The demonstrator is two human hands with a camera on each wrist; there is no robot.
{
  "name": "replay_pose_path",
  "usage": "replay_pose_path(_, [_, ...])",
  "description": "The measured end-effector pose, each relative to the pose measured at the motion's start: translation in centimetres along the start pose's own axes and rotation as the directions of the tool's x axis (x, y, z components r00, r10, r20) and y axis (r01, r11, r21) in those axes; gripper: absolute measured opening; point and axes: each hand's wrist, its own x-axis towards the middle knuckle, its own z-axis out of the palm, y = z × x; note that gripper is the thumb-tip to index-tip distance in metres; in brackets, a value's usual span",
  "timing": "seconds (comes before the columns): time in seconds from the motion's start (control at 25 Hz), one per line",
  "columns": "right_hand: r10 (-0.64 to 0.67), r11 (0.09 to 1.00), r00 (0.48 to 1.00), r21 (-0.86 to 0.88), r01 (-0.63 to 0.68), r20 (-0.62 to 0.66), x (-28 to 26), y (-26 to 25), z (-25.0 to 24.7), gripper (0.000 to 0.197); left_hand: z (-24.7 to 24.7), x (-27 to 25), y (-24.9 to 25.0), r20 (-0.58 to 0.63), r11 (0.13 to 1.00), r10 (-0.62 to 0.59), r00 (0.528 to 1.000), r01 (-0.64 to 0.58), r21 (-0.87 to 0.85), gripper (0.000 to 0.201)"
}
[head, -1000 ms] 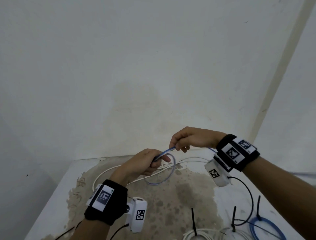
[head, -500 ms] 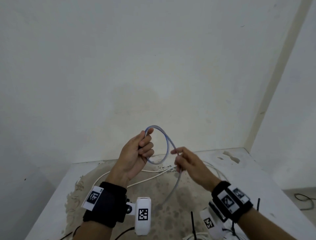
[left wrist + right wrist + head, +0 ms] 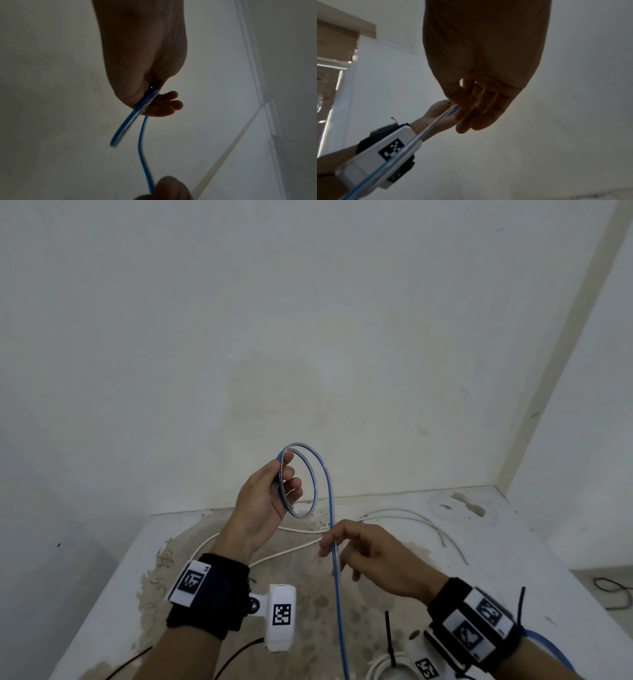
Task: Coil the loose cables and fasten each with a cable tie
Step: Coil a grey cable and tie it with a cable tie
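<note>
My left hand (image 3: 270, 501) is raised above the table and grips a small coil of blue cable (image 3: 310, 474), two loops held between thumb and fingers. In the left wrist view the blue cable (image 3: 126, 127) passes under the thumb, with the fingertips (image 3: 169, 102) curled behind it. From the coil the cable runs down through my right hand (image 3: 346, 549), whose thumb and fingers pinch it loosely, then drops out of the bottom edge. The right wrist view shows the blue cable (image 3: 412, 142) running out of the right hand's fingers (image 3: 471, 116).
A white cable (image 3: 404, 513) lies loose across the stained white table (image 3: 513, 546) by the wall. At the bottom edge sit a coiled white cable (image 3: 387, 671) with a black cable tie (image 3: 388, 638), and a second black tie (image 3: 521, 606) by a blue coil (image 3: 548, 645).
My left hand has lifted the coil higher and a second loop now lies on it. My right hand has slid down the cable, towards me and lower.
</note>
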Motion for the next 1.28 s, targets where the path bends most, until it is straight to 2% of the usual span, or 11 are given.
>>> replay_pose_path(0.12, [-0.052,0.995,0.998,-0.088,0.051,-0.017,0.6,-0.1,-0.4,0.022,0.7,0.1,0.2,-0.013,1.0,0.006,1.0,-0.006,-0.029,0.031])
replay_pose_path(0.36, [0.028,0.985,0.972,0.173,0.013,-0.233,1.7,-0.1,-0.8,0.018,1.1,0.7,-1.1,-0.032,1.0,-0.02,0.999,0.019,-0.025,0.029])
replay_pose_path(0.52, [0.076,0.976,0.962,0.216,-0.018,-0.263,2.7,-1.2,-0.5,0.026,1.5,0.3,-3.8,-0.03,0.972,-0.101,0.994,0.105,0.209,0.028])
replay_pose_path(0.68, [0.232,0.943,0.92,0.304,-0.133,-0.316,4.1,-2.1,-1.1,0.028,1.8,-0.5,-5.2,0.115,0.929,-0.167,0.979,0.117,0.352,0.025])
replay_pose_path(0.84, [0.394,0.845,0.899,0.46,-0.272,-0.192,4.2,-2.1,-1.8,0.037,2.3,-0.8,-4.7,0.007,0.788,-0.162,0.987,0.125,0.603,0.034])
replay_pose_path(0.88, [0.421,0.837,0.881,0.467,-0.286,-0.216,4.2,-1.8,-2.1,0.038,2.2,-0.8,-4.5,0.01,0.766,-0.187,0.982,0.139,0.627,0.034])
replay_pose_path(0.96, [0.396,0.9,0.846,0.333,-0.281,-0.356,4.2,-0.9,-3.0,0.035,1.6,-0.9,-4.2,0.047,0.777,-0.277,0.96,0.195,0.598,0.035])
replay_pose_path(1.04, [0.251,0.967,0.845,0.088,-0.239,-0.471,4.0,-0.1,-3.8,0.018,1.2,-1.1,-3.8,0.084,0.835,-0.345,0.935,0.265,0.483,0.036])
replay_pose_path(1.08, [0.188,0.978,0.868,0.011,-0.206,-0.46,3.9,0.3,-4.1,0.009,1.3,-1.2,-3.6,0.104,0.864,-0.369,0.924,0.299,0.405,0.036])
replay_pose_path(1.16, [0.135,0.985,0.933,-0.056,-0.163,-0.333,3.5,1.1,-3.9,0.023,1.5,-1.2,-3.0,0.151,0.9,-0.393,0.907,0.345,0.267,0.033])
replay_pose_path(1.28, [0.093,0.955,0.946,-0.241,-0.173,-0.311,3.1,2.2,-3.3,0.015,1.6,-1.3,-2.4,0.191,0.917,-0.395,0.898,0.373,0.146,0.031])
